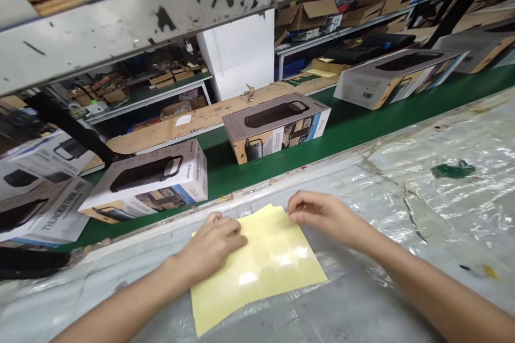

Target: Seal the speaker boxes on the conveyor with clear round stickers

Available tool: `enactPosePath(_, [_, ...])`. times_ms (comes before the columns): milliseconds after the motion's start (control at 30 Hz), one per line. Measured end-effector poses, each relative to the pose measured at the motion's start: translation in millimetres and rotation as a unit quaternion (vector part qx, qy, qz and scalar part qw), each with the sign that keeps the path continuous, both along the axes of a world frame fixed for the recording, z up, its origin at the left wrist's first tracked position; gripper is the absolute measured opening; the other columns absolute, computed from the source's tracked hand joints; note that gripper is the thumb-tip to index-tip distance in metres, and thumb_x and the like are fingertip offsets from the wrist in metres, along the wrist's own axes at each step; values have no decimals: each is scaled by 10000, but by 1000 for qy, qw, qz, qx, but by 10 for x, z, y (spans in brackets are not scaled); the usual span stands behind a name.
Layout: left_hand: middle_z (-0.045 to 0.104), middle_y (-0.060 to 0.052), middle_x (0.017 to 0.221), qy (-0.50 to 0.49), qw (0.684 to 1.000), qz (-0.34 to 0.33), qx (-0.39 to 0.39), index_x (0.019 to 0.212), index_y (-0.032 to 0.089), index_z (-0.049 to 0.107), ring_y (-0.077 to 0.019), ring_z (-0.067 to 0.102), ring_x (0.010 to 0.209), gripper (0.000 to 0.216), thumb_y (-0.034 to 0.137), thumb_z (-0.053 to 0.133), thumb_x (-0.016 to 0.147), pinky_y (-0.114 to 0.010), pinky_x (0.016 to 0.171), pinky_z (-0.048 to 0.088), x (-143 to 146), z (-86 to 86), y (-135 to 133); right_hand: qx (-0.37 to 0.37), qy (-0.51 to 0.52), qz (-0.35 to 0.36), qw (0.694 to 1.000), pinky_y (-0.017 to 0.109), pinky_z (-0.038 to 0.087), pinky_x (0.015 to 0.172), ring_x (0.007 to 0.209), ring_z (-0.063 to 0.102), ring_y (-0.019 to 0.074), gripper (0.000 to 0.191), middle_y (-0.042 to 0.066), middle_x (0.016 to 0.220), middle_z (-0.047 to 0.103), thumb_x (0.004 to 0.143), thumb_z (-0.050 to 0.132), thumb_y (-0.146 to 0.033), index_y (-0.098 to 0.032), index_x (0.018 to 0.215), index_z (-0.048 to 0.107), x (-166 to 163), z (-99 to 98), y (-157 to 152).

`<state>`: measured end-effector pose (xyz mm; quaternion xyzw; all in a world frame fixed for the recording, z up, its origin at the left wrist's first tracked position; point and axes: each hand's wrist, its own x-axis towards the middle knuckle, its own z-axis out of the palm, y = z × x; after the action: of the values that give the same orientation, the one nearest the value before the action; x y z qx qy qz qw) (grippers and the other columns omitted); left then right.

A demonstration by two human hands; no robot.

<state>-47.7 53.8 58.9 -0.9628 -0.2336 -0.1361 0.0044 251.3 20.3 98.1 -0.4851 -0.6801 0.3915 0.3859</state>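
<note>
As right hand [322,217] pinches sheet [273,268], fingers [296,215] bunched

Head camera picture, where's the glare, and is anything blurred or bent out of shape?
Head view: white glare patches on the yellow sheet and a rippled sheen across the plastic-covered table; the left hand and right hand are sharp, the far shelves softer; the whole scene tilts, the green belt climbing rightward; shadows are soft.

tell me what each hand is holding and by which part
The right hand pinches the sheet at its far edge. The left hand rests on the sheet's left side, pressing it down, with no clear grip.
</note>
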Motion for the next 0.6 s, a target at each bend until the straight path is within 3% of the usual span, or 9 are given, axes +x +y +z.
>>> enactPosePath(100, [683, -65, 1065, -96, 995, 25, 17, 1131, 208, 668, -207, 625, 1006, 234, 179, 460, 1029, -343, 873, 447, 483, 434, 423, 87, -44, -84, 992, 387, 503, 774, 833, 638, 252, 391, 47, 821, 697, 795, 744, -614, -228, 789, 686, 335, 191, 220])
enactPosePath(167, [646, -103, 1280, -164, 983, 72, 46, 1239, 206, 636, -244, 587, 1217, 262, 198, 525, 1002, -375, 1004, 455, 915, 702, 795, 125, -46, -102, 986, 393, 522, 787, 837, 654, 257, 433, 53, 834, 704, 776, 763, -653, -228, 806, 684, 434, 342, 334])
enactPosePath(233, [472, -151, 1544, -180, 973, 133, 58, 1384, 191, 556, -303, 421, 1447, 449, 253, 651, 950, -454, 1163, 372, 1345, 911, 1174, 145, -37, -102, 983, 383, 539, 756, 801, 659, 247, 447, 52, 834, 700, 762, 785, -653, -224, 819, 674, 461, 479, 437])
enactPosePath(300, [320, -179, 1653, -149, 971, 181, 49, 1480, 164, 474, -348, 257, 1549, 686, 322, 767, 880, -526, 1246, 255, 1685, 1032, 1504, 167, -36, -101, 980, 367, 544, 709, 756, 649, 230, 425, 47, 823, 690, 775, 786, -626, -222, 824, 665, 464, 569, 544])
enactPosePath(367, [343, -187, 1646, -104, 973, 206, 29, 1507, 142, 455, -355, 260, 1553, 748, 313, 793, 862, -534, 1263, 230, 1884, 1054, 1740, 200, -48, -102, 973, 360, 543, 690, 745, 643, 223, 371, 45, 829, 687, 817, 759, -583, -225, 836, 661, 480, 607, 660])
enactPosePath(433, [428, -180, 1602, -79, 974, 213, 25, 1501, 129, 478, -333, 354, 1517, 671, 250, 748, 898, -490, 1253, 285, 1938, 1002, 1864, 236, -78, -97, 964, 363, 541, 700, 769, 648, 227, 303, 51, 859, 693, 868, 713, -525, -229, 849, 655, 523, 606, 785])
enactPosePath(600, [492, -122, 1569, -83, 975, 203, 32, 1466, 171, 545, -277, 447, 1471, 588, 191, 724, 907, -390, 1225, 369, 1693, 840, 1787, 313, -175, -55, 932, 351, 520, 713, 799, 648, 223, 85, 48, 882, 687, 936, 567, -307, -239, 933, 617, 639, 553, 1086])
